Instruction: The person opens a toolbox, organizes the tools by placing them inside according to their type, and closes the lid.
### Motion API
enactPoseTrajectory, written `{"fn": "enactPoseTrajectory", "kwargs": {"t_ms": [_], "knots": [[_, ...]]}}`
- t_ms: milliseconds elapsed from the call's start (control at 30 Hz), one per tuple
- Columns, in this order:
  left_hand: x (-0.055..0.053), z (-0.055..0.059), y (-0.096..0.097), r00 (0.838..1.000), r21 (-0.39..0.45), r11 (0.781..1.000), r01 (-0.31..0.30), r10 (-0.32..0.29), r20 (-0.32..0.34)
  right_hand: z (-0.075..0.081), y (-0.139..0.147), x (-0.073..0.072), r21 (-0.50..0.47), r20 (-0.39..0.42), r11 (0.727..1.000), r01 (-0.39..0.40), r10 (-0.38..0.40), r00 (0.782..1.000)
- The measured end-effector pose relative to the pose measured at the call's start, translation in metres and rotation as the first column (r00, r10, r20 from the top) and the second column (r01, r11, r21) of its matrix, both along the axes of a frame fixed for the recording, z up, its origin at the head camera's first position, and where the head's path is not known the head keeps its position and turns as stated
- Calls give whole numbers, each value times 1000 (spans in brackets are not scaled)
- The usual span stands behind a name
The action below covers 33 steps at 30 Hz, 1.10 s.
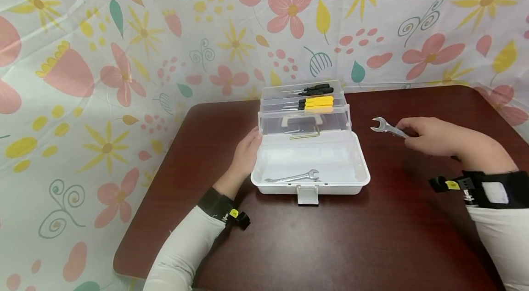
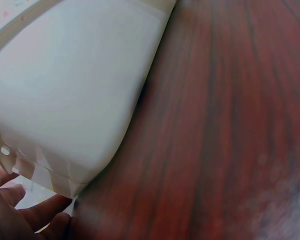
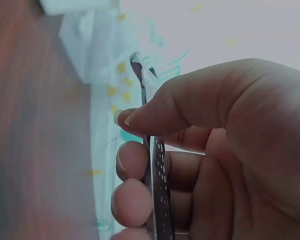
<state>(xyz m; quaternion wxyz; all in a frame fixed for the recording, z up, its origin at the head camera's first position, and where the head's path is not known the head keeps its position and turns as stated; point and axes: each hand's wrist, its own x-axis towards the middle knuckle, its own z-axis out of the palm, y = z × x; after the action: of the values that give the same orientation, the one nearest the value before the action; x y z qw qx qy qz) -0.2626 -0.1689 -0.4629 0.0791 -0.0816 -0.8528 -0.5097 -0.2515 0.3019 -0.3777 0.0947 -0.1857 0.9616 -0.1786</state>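
Note:
A white toolbox [image 1: 307, 187] stands on the table with its clear lid trays raised. My left hand [image 1: 246, 151] holds the box by its rear left corner; in the left wrist view its fingers [image 2: 45, 212] bend behind the back edge of the box [image 2: 70, 90]. My right hand [image 1: 438, 135] grips a silver open-end wrench [image 1: 386, 126] to the right of the box, above the table. In the right wrist view, thumb and fingers pinch the wrench [image 3: 160, 185] along its handle. Another wrench [image 1: 295, 176] lies inside the box along the front wall.
Black-handled screwdrivers [image 1: 316, 90] and yellow-handled screwdrivers [image 1: 316, 103] sit in the raised trays. A brass-coloured hex key [image 1: 306, 135] lies below them. The dark wooden table [image 1: 330, 245] meets a flowered cloth [image 1: 198, 52] behind it. The box's latch [image 1: 307, 195] hangs at the front.

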Motion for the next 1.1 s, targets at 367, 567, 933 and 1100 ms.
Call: {"fn": "enactPoseTrajectory", "kwargs": {"t_ms": [367, 567, 933, 1100], "knots": [[1, 1, 1, 1000, 7, 1000, 3, -3, 7, 20, -15, 18, 9, -156, 998, -60, 61, 986], [1, 2, 1, 1000, 10, 1000, 12, -12, -4, 30, -23, 31, -23, -242, 997, -70, 63, 968], [0, 0, 0, 1000, 18, 1000, 12, -12, -18, 37, -36, 44, -76, -345, 989, -125, 91, 934], [-1, -1, 0, 1000, 12, 1000, 16, -15, -19, 37, -48, 49, -92, -346, 982, -165, 124, 930]]}}
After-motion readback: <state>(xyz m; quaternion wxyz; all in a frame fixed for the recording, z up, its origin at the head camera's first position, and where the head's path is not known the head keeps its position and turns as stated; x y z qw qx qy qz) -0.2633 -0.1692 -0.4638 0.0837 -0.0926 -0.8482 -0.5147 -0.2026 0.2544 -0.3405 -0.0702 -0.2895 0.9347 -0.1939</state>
